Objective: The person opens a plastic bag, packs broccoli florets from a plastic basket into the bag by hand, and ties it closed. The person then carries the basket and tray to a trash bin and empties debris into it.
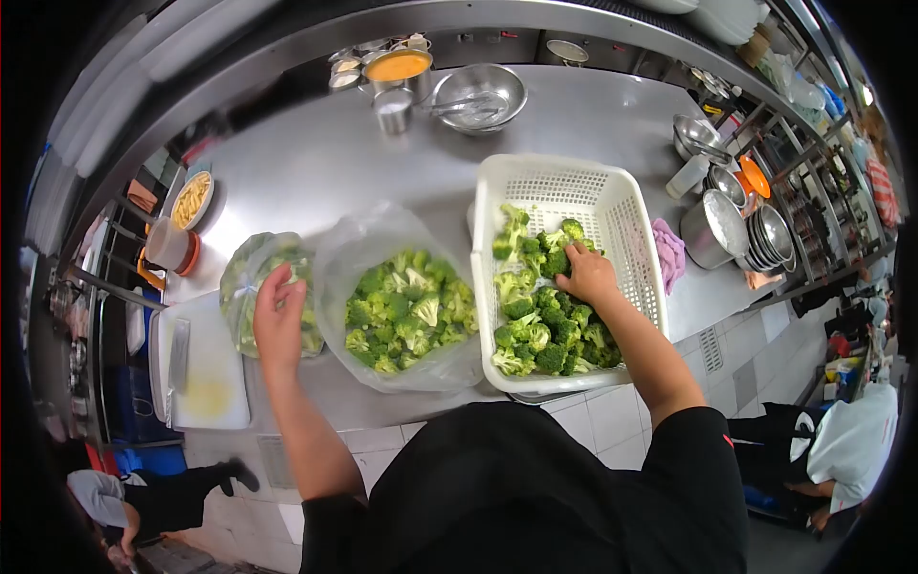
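My right hand [588, 275] reaches into a white perforated plastic basket [491, 182], its fingers curled over broccoli florets [545, 330] there. Left of the basket, an open clear plastic bag [346, 253] holds more cut broccoli [411, 306]. My left hand [279, 311] is raised above a second, tied plastic bag [247, 287] of green pieces. Its thumb and fingers are apart with nothing between them. Whether it touches that bag I cannot tell.
A knife [178, 359] lies on a white cutting board [220, 335] at left. Metal bowls [480, 96], a pot of orange liquid [399, 69], a bowl of pale strips [191, 201] and a purple cloth [668, 253] stand around. Two people [851, 445] are behind me.
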A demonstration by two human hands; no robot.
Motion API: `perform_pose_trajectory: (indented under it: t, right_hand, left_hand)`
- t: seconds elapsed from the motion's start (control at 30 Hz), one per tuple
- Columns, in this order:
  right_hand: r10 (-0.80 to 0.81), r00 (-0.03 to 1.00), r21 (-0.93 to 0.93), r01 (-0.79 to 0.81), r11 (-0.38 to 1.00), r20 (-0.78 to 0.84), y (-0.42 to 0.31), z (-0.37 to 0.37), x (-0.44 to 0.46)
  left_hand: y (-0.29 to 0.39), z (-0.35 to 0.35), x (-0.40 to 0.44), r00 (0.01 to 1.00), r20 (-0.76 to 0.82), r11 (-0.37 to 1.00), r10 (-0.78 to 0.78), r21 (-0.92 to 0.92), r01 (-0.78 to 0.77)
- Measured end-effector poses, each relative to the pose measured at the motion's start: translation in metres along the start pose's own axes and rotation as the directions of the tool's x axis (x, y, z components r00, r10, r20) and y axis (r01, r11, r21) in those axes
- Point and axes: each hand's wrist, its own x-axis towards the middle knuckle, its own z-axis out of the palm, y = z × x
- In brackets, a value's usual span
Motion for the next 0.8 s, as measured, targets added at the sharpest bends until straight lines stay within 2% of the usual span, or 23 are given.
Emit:
perform_pose_trajectory:
  t: [0.13,0.2,0.23,0.33,0.37,0.43,0.47,0.5,0.57,0.63,0.7,0.73,0.77,0.8]
  right_hand:
    - [0.014,1.0,0.021,-0.015,1.0,0.017,0.007,-0.002,0.002]
    - [0.021,0.997,0.132,-0.011,0.991,-0.077,0.016,-0.002,0.002]
    - [0.025,0.996,0.129,-0.014,0.992,-0.083,0.022,-0.004,0.002]
    - [0.25,0.965,0.426,-0.192,0.884,-0.082,0.034,-0.013,0.002]
    - [0.248,0.965,0.429,-0.189,0.883,-0.085,0.039,-0.016,0.003]
    - [0.333,0.931,0.602,-0.181,0.778,-0.152,0.05,-0.022,0.006]
    - [0.277,0.917,0.69,-0.004,0.724,-0.286,0.058,-0.013,0.014]
    - [0.318,0.932,0.78,-0.066,0.622,-0.175,0.044,-0.041,0.005]
    - [0.223,0.975,0.893,-0.125,0.432,0.028,0.007,-0.1,-0.014]
    - [0.093,0.991,0.961,-0.114,0.253,0.093,-0.039,-0.132,-0.032]
    - [-0.079,0.984,0.966,-0.141,0.215,0.161,-0.089,-0.145,-0.043]
    - [-0.244,0.954,0.955,-0.103,0.278,0.174,-0.114,-0.152,-0.045]
    - [-0.338,0.93,0.953,-0.035,0.302,0.142,-0.143,-0.15,-0.043]
    - [-0.43,0.886,0.927,-0.002,0.374,0.176,-0.171,-0.149,-0.036]
  left_hand:
    - [0.006,-0.004,0.0,1.0,-0.004,1.0,0.024,-0.001,-0.024]
    - [0.006,-0.01,0.002,0.999,0.007,0.999,0.035,0.016,-0.035]
    - [0.008,-0.012,0.001,0.999,0.007,0.999,0.04,0.011,-0.04]
    - [0.014,-0.017,0.001,0.999,0.007,0.998,0.04,0.038,-0.041]
    - [0.013,-0.017,0.004,0.998,0.024,0.998,0.061,0.028,-0.062]
    - [0.02,-0.012,0.008,0.996,0.036,0.997,0.078,0.02,-0.079]
    - [0.026,-0.003,0.01,0.985,0.089,0.979,0.148,0.125,-0.159]
    - [0.033,0.007,0.012,0.967,0.149,0.945,0.206,0.225,-0.236]
    - [0.031,0.029,0.017,0.931,0.233,0.826,0.281,0.436,-0.358]
    - [0.023,0.051,0.026,0.936,0.255,0.809,0.244,0.479,-0.341]
    - [0.01,0.063,0.04,0.935,0.279,0.791,0.22,0.511,-0.338]
    - [0.002,0.068,0.048,0.94,0.264,0.811,0.215,0.487,-0.322]
    - [-0.001,0.069,0.054,0.945,0.252,0.831,0.21,0.463,-0.308]
    - [0.006,0.069,0.057,0.945,0.251,0.829,0.212,0.465,-0.31]
